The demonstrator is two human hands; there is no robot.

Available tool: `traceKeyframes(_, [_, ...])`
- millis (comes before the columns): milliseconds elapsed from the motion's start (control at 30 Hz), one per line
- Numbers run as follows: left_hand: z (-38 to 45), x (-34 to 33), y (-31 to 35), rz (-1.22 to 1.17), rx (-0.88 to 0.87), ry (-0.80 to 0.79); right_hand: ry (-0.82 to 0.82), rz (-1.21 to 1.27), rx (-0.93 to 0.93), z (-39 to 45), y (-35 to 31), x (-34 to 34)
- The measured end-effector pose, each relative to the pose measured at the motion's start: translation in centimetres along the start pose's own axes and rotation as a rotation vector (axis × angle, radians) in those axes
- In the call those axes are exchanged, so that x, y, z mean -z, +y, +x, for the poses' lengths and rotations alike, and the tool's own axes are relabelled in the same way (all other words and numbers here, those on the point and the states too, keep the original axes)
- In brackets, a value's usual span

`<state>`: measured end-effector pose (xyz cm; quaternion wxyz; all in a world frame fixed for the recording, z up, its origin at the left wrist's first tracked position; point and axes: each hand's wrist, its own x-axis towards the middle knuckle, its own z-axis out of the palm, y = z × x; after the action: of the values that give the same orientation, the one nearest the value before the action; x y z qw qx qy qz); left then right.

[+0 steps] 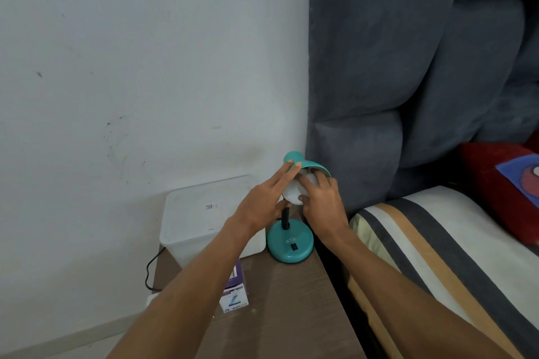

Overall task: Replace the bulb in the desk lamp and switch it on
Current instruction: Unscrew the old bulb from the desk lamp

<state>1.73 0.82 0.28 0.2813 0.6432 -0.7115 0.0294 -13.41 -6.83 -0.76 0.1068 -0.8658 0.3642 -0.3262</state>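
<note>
Glossy teal lamp (pixel 290 245), matt white bulb (pixel 293 192), wood-grain table (pixel 291 300), plush grey fabric headboard (pixel 408 67).

— Looked from where?
— From head height, forward and down, wide-angled, onto the bench (pixel 280 300) against the wall (pixel 116 67).
— How near?
— Within arm's reach; bed (pixel 437 242) at right. Single view only.
</note>
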Motion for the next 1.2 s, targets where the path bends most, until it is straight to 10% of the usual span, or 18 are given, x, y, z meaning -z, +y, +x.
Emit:
traceKeyframes(700, [0.5,-0.6,-0.1,0.017,0.011,-0.012,0.068,0.312,-0.290,-0.1,-1.5,-0.3])
traceKeyframes(1200, [0.4,-0.7,-0.2,0.046,0.037,-0.006,0.076,0.135,-0.171,-1.2,-0.7,0.6])
